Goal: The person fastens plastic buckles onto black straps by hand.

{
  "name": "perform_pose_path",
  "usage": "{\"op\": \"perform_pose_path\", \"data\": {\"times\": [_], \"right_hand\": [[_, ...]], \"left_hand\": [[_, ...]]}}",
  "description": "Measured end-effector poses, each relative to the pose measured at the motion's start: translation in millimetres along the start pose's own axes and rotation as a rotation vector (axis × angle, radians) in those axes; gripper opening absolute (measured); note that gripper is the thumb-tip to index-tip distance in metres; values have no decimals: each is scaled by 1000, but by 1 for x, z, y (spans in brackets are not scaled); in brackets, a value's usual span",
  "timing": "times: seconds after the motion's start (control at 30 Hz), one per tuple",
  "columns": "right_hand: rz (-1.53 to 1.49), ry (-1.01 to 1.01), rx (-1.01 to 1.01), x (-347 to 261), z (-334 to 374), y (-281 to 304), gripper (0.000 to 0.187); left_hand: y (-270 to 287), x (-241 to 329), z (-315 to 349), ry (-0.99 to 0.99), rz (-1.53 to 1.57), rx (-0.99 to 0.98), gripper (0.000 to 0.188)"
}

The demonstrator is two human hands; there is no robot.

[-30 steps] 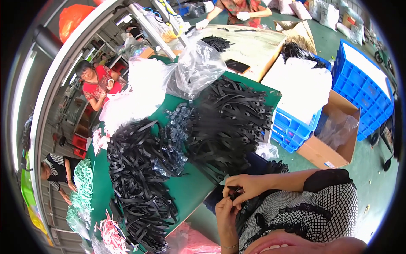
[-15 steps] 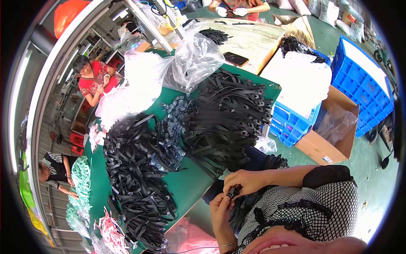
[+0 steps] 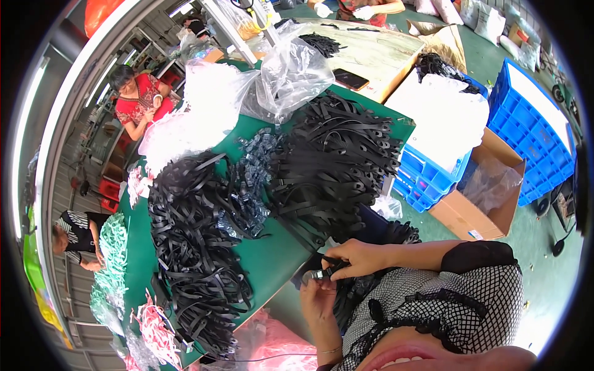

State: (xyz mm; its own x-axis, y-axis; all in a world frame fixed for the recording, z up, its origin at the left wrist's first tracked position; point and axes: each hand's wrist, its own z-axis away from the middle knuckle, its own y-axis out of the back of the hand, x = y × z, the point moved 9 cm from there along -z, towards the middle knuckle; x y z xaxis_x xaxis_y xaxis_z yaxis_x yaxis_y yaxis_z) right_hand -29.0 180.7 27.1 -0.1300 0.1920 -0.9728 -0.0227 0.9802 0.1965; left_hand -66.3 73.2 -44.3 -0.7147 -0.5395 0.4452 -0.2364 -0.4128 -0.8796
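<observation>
My left hand [image 3: 318, 300], with a thin bracelet at the wrist, is raised beside the table's near edge. Its thumb and fingers pinch a small shiny buckle-like piece [image 3: 317, 274], blurred and partly covered. Just above and to the right, my right hand [image 3: 356, 257] closes on a black plastic strap [image 3: 335, 265], whose end meets the small piece. On the green table [image 3: 276, 267] lie two heaps of black straps [image 3: 201, 247] and, between them, a strip of small clear dark plastic pieces [image 3: 250, 179]. More black straps lie under my hands, partly hidden.
A clear plastic bag [image 3: 291, 77] and a white bag [image 3: 192, 117] stand at the far side. Blue crates [image 3: 532, 133] and a cardboard box [image 3: 473, 213] are on the right. Pink [image 3: 154, 331] and green straps [image 3: 111, 260] lie at the left, where co-workers sit. A phone [image 3: 351, 79] rests beyond.
My hands have drawn slightly apart, so the strap and the shiny small piece show between them. My left hand has shifted a little left. The whole view has tilted slightly.
</observation>
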Motion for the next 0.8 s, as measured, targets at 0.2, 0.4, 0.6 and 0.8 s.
{"op": "perform_pose_path", "data": {"times": [0.2, 0.4, 0.6, 0.8], "right_hand": [[63, 72, -37, -9, 4, -12, 28], [211, 104, 9, -13, 3, -11, 27], [453, 43, -161, -6, 4, -26, 27], [302, -13, -179, -19, 7, -19, 22]], "left_hand": [[-4, 1, 3, -33, 13, 157, 19], [-33, 36, 8, -217, -161, -86, 22], [-69, 39, 17, -367, -940, 118, 18], [-53, 33, 17, -305, -898, 78, 10]]}}
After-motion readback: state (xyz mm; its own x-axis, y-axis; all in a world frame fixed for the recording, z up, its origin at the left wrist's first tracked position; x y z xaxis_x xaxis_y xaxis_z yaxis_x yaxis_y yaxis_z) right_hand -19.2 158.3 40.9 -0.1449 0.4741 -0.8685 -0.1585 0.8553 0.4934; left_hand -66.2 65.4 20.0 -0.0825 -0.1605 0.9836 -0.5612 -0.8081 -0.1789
